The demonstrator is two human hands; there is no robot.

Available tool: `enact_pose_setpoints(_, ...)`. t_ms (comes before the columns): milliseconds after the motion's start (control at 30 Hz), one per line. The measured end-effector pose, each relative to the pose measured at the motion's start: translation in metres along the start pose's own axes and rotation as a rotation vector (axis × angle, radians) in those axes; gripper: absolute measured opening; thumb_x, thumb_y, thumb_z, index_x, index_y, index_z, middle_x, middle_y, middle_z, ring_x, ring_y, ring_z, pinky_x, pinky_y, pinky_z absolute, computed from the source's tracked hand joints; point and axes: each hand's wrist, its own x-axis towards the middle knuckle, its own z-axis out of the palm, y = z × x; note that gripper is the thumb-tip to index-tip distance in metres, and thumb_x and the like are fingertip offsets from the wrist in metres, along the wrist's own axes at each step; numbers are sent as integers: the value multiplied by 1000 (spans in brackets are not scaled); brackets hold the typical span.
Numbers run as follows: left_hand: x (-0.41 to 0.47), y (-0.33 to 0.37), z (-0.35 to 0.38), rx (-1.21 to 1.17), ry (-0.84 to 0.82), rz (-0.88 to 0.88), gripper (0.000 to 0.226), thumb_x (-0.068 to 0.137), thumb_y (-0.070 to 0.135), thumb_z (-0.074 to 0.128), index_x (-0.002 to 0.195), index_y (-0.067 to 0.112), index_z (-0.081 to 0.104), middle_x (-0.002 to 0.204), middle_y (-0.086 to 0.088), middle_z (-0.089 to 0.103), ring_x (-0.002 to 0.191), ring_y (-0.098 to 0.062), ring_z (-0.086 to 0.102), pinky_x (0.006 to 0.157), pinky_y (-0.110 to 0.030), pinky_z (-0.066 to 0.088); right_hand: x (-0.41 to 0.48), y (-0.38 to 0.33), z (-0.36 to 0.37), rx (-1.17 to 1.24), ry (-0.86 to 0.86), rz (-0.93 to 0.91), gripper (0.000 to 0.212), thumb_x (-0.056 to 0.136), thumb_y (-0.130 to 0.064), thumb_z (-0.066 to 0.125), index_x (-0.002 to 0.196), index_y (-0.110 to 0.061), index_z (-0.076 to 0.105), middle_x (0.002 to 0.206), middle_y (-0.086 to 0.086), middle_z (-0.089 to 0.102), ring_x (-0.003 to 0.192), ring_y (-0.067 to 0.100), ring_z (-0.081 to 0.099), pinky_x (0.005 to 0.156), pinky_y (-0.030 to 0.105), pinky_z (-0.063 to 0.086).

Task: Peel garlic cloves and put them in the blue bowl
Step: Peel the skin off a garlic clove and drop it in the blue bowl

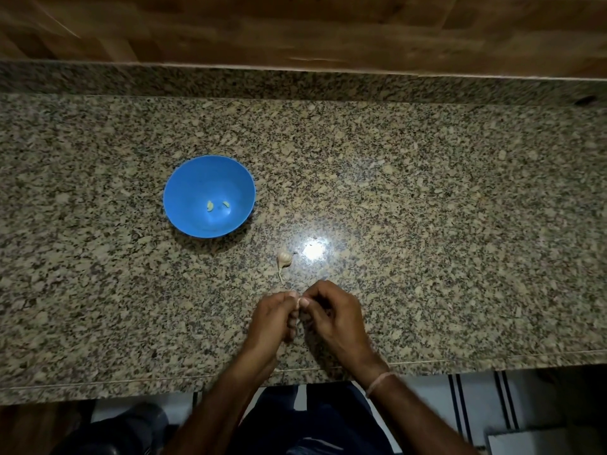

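A blue bowl point(184, 205) stands on the granite counter, left of centre, with two peeled garlic cloves point(210, 205) lying in its bottom. A small garlic bulb point(284, 258) with a thin stalk lies on the counter just beyond my hands. My left hand point(274, 318) and my right hand point(331, 315) meet near the counter's front edge. Between their fingertips they pinch one garlic clove point(298, 302), of which only a pale sliver shows.
The granite counter point(427, 208) runs the full width, with a raised granite strip and a wooden wall point(295, 27) behind it. A bright light glare sits right of the bulb. Below the front edge are my legs and a striped floor.
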Motion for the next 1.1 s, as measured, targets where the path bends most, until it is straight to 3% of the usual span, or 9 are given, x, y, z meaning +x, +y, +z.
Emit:
enact_pose_setpoints(100, 0, 5, 0, -143, -71, -133, 30, 108, 18, 48, 81, 10, 60, 67, 0, 48, 54, -9, 43, 51, -25, 37, 1, 5, -3, 2, -6, -1, 13, 95, -11, 72, 84, -17, 69, 78, -9, 67, 74, 13, 64, 66, 27, 51)
enact_pose_setpoints(167, 0, 3, -2, 80, -22, 29, 33, 109, 25, 48, 82, 11, 59, 67, 3, 45, 56, -9, 40, 53, -27, 34, -1, 2, -1, 153, -21, 157, 11, 96, -13, 72, 85, -13, 72, 80, -2, 72, 77, 18, 69, 71, 34, 57)
enact_pose_setpoints(267, 1, -1, -4, 555, 92, 432, 31, 109, 33, 44, 80, 21, 48, 75, 9, 48, 64, -7, 43, 56, -24, 33, 0, -4, 0, 519, -72, 486, 21, 98, -18, 70, 82, -6, 68, 75, 12, 65, 69, 24, 59, 66, 36, 49)
enact_pose_setpoints(367, 2, -3, -5, 679, 127, 580, 23, 108, 33, 44, 86, 26, 49, 86, 9, 49, 73, -6, 49, 57, -16, 34, 2, -8, -3, 604, -138, 630, 21, 99, -23, 69, 82, -11, 68, 73, 9, 63, 64, 18, 54, 60, 31, 42)
enact_pose_setpoints(533, -1, -5, -6, 657, 191, 572, 13, 105, 20, 54, 94, 22, 60, 93, 12, 55, 82, -4, 56, 61, -10, 37, 4, -12, -4, 295, -73, 428, 29, 100, -23, 67, 73, -14, 64, 66, -3, 59, 64, 9, 54, 62, 23, 46)
enact_pose_setpoints(633, 0, -4, -8, 669, 171, 608, 13, 104, 23, 54, 93, 22, 61, 91, 12, 55, 80, -5, 56, 62, -20, 42, 2, -7, -1, 92, -11, 288, 30, 99, -26, 69, 71, -19, 60, 63, -8, 55, 62, 4, 49, 59, 21, 41)
enact_pose_setpoints(833, 0, -2, -8, 418, 85, 368, 25, 102, 28, 60, 79, 19, 65, 69, -10, 57, 59, -18, 49, 55, -33, 37, 0, -2, -4, -219, 1, -74, 22, 102, -16, 66, 81, -18, 58, 72, -12, 48, 65, 3, 45, 61, 15, 31)
enact_pose_setpoints(1000, 0, -5, -2, 314, 42, 259, 32, 106, 31, 53, 76, 25, 61, 64, -2, 52, 61, -14, 45, 59, -39, 38, 0, -1, -3, -199, 26, -26, 23, 100, -17, 68, 78, -18, 60, 67, -12, 52, 61, 5, 47, 57, 19, 34)
enact_pose_setpoints(1100, -1, -5, 1, 338, 75, 285, 24, 105, 33, 57, 84, 25, 68, 75, -1, 69, 69, -17, 64, 65, -41, 53, -1, 0, 0, -23, 65, 153, 30, 100, -19, 68, 71, -20, 59, 61, -13, 52, 57, 3, 46, 56, 22, 36)
